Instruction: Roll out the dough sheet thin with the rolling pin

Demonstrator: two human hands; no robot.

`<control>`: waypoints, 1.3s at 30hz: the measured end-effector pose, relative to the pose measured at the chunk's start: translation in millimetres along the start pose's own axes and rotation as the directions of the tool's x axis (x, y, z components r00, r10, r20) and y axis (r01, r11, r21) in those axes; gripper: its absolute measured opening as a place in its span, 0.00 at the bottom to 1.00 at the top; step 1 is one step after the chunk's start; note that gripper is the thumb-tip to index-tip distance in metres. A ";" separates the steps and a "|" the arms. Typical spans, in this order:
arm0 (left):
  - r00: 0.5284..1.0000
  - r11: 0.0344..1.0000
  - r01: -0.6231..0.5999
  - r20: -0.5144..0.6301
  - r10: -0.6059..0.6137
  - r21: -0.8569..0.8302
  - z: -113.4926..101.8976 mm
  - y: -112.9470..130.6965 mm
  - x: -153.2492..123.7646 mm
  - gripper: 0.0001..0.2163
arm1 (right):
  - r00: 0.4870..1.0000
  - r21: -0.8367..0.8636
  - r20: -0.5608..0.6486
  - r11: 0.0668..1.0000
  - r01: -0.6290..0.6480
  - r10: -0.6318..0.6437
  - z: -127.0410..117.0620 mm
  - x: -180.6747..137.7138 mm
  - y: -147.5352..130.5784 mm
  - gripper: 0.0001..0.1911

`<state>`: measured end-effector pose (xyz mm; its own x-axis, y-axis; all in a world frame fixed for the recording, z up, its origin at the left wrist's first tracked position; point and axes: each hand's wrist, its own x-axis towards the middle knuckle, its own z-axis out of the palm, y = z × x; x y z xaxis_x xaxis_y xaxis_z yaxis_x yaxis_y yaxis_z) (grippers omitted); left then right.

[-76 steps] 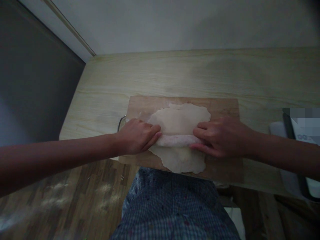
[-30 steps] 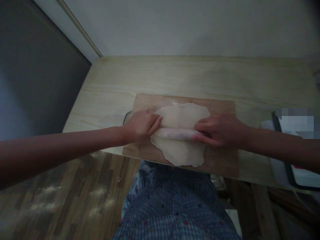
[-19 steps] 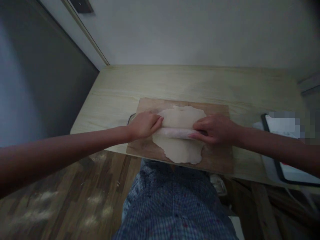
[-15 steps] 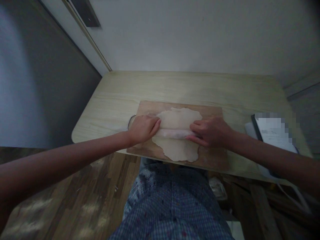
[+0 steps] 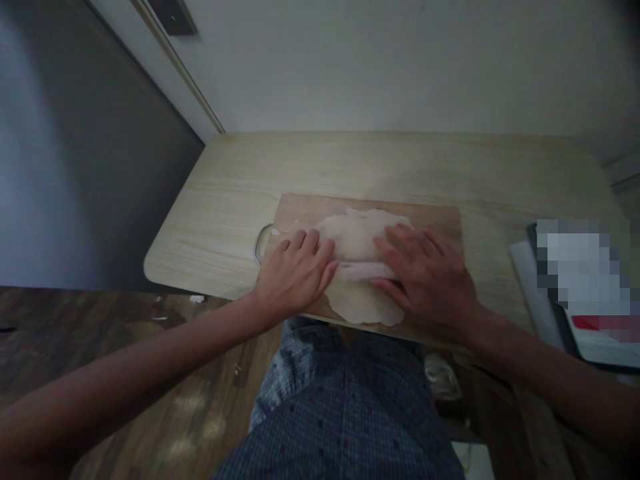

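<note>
A pale rolling pin point(image 5: 364, 271) lies across a thin, uneven sheet of dough point(image 5: 367, 230) on a wooden cutting board point(image 5: 435, 217). Over the pin's left end, my left hand point(image 5: 297, 270) rests palm down with its fingers stretched forward. My right hand point(image 5: 430, 277) lies on the other end, fingers spread toward the far side and thumb on the near side. Both hands hide the ends of the pin, and only its middle shows between them. Dough extends beyond the pin on the far side and the near side.
The board lies at the front edge of a light wood table point(image 5: 320, 160), its metal handle point(image 5: 259, 243) on the left. A partly blurred, dark-edged flat object point(image 5: 565, 293) sits at the right. A wall point(image 5: 380, 67) stands behind; white scraps point(image 5: 197, 299) lie on the floor.
My fingers were curled round the pin's ends and are now stretched out over them. The pin looks little moved on the dough. The view has shifted slightly.
</note>
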<state>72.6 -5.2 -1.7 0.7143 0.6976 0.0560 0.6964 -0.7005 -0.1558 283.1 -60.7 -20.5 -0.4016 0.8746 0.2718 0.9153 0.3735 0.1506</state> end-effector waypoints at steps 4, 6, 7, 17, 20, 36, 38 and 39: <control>0.998 0.997 0.042 -0.050 -0.045 -0.063 6.6 -10.0 20.2 0.15 | 0.996 0.040 0.092 0.999 -0.025 0.021 2.5 20.8 10.7 0.29; 0.998 0.994 0.035 -0.039 -0.039 -0.100 7.0 -14.9 28.8 0.15 | 0.993 0.078 0.120 0.997 -0.031 0.021 3.3 29.6 15.7 0.30; 0.999 0.993 0.032 -0.026 -0.036 -0.116 6.6 -17.1 32.4 0.15 | 0.991 0.097 0.132 0.995 -0.037 0.024 3.6 33.3 17.9 0.30; 0.992 0.956 0.108 -0.038 -0.123 -0.272 9.2 -31.9 55.5 0.15 | 0.953 0.201 0.233 0.949 -0.243 0.194 8.5 55.7 30.0 0.26; 0.991 0.954 0.109 -0.042 -0.126 -0.278 11.0 -28.3 49.9 0.16 | 0.956 0.168 0.199 0.954 -0.248 0.214 7.7 50.5 24.2 0.24; 0.979 0.986 0.038 -0.191 -0.069 -0.162 14.5 20.3 -22.5 0.24 | 0.983 0.096 -0.003 0.979 -0.182 0.183 -6.6 -18.3 -28.8 0.22; 0.982 0.984 0.051 -0.171 -0.080 -0.171 13.2 19.2 -18.8 0.24 | 0.980 0.102 0.017 0.975 -0.198 0.198 -6.8 -15.4 -28.0 0.22; 0.984 0.983 0.053 -0.159 -0.081 -0.174 12.2 18.2 -16.5 0.23 | 0.979 0.106 0.028 0.973 -0.205 0.203 -6.8 -13.5 -27.2 0.23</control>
<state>72.6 -27.7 -17.5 0.6577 0.7190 0.2248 0.7344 -0.6784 0.0209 263.4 -84.8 -21.8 -0.2067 0.9405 0.2698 0.9761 0.2172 -0.0094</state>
